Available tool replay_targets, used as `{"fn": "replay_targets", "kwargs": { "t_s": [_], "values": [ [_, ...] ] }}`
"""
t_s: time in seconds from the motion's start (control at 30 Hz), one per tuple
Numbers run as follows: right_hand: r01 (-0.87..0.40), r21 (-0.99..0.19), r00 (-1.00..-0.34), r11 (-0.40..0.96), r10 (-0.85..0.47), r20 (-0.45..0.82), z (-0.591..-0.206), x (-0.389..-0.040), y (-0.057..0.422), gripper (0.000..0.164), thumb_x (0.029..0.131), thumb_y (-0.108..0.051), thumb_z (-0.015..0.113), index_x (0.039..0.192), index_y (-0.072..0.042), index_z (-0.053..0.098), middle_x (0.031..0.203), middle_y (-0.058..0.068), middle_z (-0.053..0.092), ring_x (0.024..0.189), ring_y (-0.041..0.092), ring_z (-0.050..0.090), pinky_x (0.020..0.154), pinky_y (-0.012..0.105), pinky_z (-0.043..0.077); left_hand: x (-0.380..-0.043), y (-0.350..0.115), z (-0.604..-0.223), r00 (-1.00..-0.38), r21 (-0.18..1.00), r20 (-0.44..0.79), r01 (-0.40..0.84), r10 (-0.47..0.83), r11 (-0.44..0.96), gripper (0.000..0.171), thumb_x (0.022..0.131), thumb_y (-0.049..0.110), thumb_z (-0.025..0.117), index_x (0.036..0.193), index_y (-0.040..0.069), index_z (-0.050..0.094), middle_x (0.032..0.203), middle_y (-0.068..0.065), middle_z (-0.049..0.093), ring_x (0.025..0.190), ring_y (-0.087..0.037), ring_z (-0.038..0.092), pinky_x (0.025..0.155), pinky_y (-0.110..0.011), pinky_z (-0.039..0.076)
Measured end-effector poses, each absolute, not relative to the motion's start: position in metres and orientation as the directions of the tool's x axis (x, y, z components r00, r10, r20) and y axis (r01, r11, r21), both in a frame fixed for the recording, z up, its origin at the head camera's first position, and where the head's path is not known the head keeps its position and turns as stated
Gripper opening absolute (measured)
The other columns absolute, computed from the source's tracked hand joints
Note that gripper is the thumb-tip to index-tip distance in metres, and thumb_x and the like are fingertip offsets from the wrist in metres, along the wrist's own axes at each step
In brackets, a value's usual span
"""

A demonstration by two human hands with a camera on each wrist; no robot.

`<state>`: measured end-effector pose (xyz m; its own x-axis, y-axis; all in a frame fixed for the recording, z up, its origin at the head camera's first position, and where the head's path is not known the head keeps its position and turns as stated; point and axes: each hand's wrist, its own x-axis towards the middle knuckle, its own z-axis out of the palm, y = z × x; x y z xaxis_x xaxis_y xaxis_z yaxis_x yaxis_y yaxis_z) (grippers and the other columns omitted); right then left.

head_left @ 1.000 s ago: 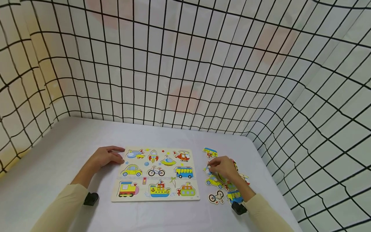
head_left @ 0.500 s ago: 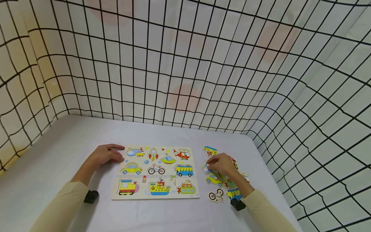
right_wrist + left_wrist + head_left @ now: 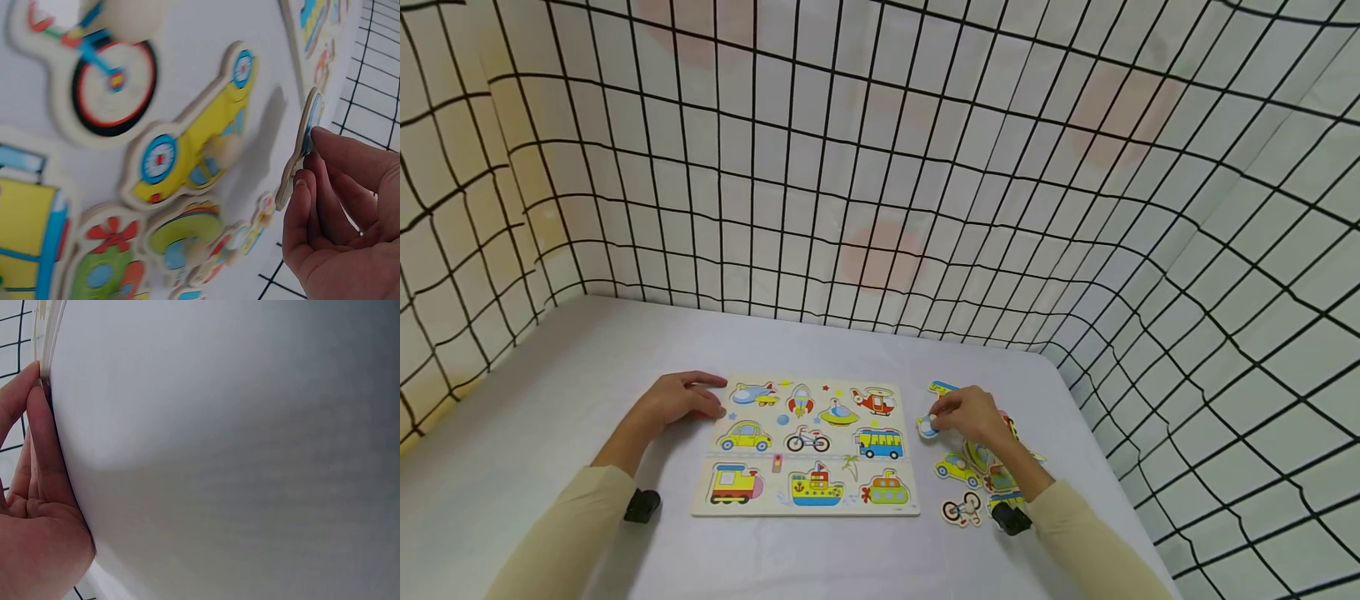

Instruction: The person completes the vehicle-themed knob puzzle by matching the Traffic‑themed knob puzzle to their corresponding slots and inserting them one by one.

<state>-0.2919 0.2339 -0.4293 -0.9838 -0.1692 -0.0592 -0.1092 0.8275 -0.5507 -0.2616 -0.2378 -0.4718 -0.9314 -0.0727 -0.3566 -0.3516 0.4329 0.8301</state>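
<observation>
My right hand (image 3: 972, 417) pinches a flat wooden puzzle piece (image 3: 927, 427), blue and white, between thumb and fingers. In the right wrist view the piece (image 3: 299, 150) appears nearly edge-on, raised off the cloth, with a shadow beside it. My left hand (image 3: 676, 400) rests at the left edge of a puzzle board (image 3: 775, 497), fingertips touching that edge and the index finger and thumb spread apart. Pictures of vehicles fill the board in three rows. Below the right hand lie a yellow car piece (image 3: 957, 469) and a bicycle piece (image 3: 962, 508).
Several more knobbed pieces lie in a loose, partly overlapping group right of the board, among them a submarine piece (image 3: 106, 269) and a bus piece (image 3: 25, 231). White cloth covers the table (image 3: 820, 558). A black grid net (image 3: 865, 200) surrounds the back and sides.
The blue and white piece has come up off the cloth and shifted slightly left and toward the back, along with my right hand. My left hand stays at the board's edge.
</observation>
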Motion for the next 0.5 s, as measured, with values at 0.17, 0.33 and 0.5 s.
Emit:
{"fn": "replay_targets", "kwargs": {
  "t_s": [0.17,0.33,0.5],
  "values": [
    [-0.136,-0.588,-0.977,0.798,-0.205,-0.051,-0.422,-0.294,0.222,0.012,0.083,-0.017,0.082,0.094,-0.011,0.079,0.078,-0.002,0.071,0.074,0.019,0.064,0.066,0.03,0.046,-0.261,-0.238,-0.472,-0.929,0.828,-0.362,-0.357,-0.073,0.432,0.071,0.077,0.019,0.083,0.142,0.006,0.057,0.103,-0.008,0.076,0.097,-0.026,0.063,0.091,-0.043,0.049],
    [-0.177,-0.604,-0.968,0.777,-0.247,-0.033,-0.416,-0.296,0.208,0.011,0.085,-0.016,0.081,0.094,-0.009,0.079,0.076,-0.001,0.072,0.072,0.021,0.065,0.065,0.029,0.047,-0.26,-0.238,-0.471,-0.934,0.83,-0.351,-0.345,-0.07,0.439,0.07,0.077,0.019,0.082,0.142,0.005,0.057,0.104,-0.01,0.076,0.098,-0.028,0.063,0.092,-0.044,0.048],
    [-0.185,-0.607,-0.967,0.773,-0.252,-0.026,-0.412,-0.298,0.191,0.01,0.084,-0.017,0.082,0.091,-0.01,0.079,0.073,-0.002,0.072,0.068,0.016,0.063,0.063,0.028,0.046,-0.262,-0.239,-0.472,-0.934,0.827,-0.351,-0.342,-0.066,0.445,0.071,0.077,0.021,0.082,0.142,0.006,0.057,0.104,-0.009,0.077,0.101,-0.028,0.063,0.092,-0.044,0.048]
  ]
}}
